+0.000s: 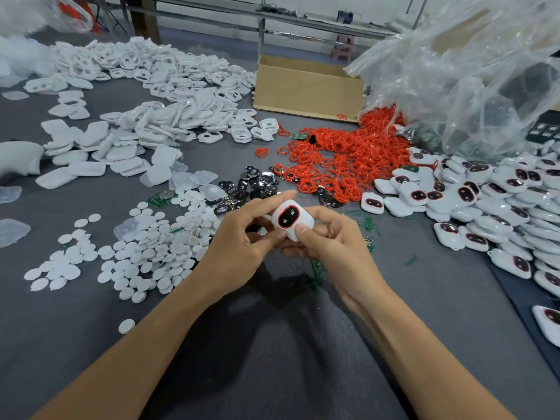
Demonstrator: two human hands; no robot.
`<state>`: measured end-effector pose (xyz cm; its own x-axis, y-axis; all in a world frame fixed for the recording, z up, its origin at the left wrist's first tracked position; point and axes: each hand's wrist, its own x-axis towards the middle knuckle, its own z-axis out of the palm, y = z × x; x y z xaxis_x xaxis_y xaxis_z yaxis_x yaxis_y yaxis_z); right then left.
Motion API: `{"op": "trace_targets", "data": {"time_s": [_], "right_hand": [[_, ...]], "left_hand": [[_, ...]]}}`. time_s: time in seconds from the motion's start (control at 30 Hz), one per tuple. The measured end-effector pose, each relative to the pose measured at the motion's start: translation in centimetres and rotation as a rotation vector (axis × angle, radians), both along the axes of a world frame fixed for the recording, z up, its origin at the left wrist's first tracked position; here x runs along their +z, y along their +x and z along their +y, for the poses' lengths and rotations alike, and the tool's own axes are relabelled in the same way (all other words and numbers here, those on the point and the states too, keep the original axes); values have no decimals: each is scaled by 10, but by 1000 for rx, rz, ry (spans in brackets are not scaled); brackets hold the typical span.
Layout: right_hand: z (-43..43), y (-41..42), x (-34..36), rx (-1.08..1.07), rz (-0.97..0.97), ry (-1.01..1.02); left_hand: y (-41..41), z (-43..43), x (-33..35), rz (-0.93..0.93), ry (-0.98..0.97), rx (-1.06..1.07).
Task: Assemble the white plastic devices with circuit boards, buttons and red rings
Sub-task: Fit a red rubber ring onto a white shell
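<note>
Above a grey felt table (91,313), the left hand (242,241) and right hand (327,241) together pinch a small white rounded plastic device with a red-ringed dark button face (291,219), the right thumb pressing its lower edge. Uneven squeezing could leave the shell halves unlatched or pop the ring askew

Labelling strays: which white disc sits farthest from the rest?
The lone white disc nearest the camera, at bottom left. The other discs lie clustered in the pile farther away.
</note>
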<state>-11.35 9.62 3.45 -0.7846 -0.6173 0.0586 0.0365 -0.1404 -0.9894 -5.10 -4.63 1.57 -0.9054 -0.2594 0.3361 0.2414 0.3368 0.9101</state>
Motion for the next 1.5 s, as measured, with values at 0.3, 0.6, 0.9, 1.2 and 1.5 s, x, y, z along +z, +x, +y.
{"op": "trace_targets", "data": {"time_s": [0.3,0.6,0.9,1.2,1.5], "right_hand": [[-2,0,4,13,-117,-44],[-2,1,2,11,-78,8],[1,-2,6,118,-190,-71],[2,1,6,345,-225,-138],[-4,7,1,114,119,83]], "left_hand": [[-1,0,1,7,102,42],[0,1,1,24,121,25],[3,0,2,2,262,-66],[7,-6,10,-41,662,-416],[6,-3,10,-1,638,-240]]}}
